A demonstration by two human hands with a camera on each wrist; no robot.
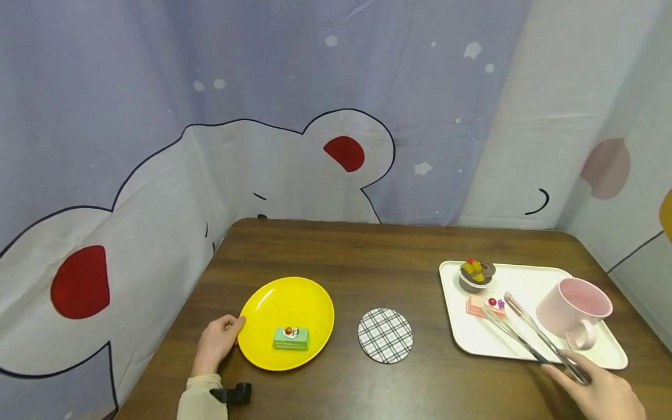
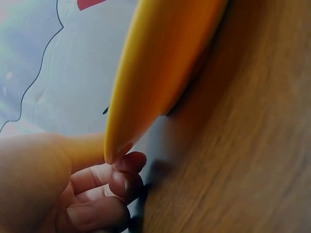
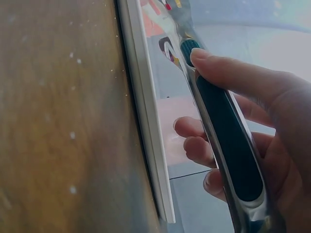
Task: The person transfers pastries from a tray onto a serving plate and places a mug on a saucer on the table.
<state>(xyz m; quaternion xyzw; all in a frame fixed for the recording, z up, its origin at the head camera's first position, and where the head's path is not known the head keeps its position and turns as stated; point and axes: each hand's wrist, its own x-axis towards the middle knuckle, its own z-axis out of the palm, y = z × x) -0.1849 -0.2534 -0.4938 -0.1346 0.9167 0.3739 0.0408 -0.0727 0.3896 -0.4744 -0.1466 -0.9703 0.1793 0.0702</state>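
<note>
With thumb above and fingers below, my left hand (image 1: 217, 341) pinches the left rim of a yellow plate (image 1: 257, 309). A green slice of cake (image 1: 291, 339) with a red-and-white topping sits on the plate. My right hand (image 1: 598, 388) holds metal tongs (image 1: 546, 343) by dark-green grips (image 3: 226, 136). The tong tips are apart, around or just above a pink slice of cake (image 1: 476, 305) on a white tray (image 1: 457, 326); contact is hard to tell. Also on the tray are a cupcake (image 1: 474, 283) with fruit and a pink mug (image 1: 562, 309).
Between the plate and the tray, a round checked coaster (image 1: 385, 335) lies on the brown wooden table (image 1: 367, 256). A printed curtain (image 1: 294, 175) hangs behind the table and along its sides.
</note>
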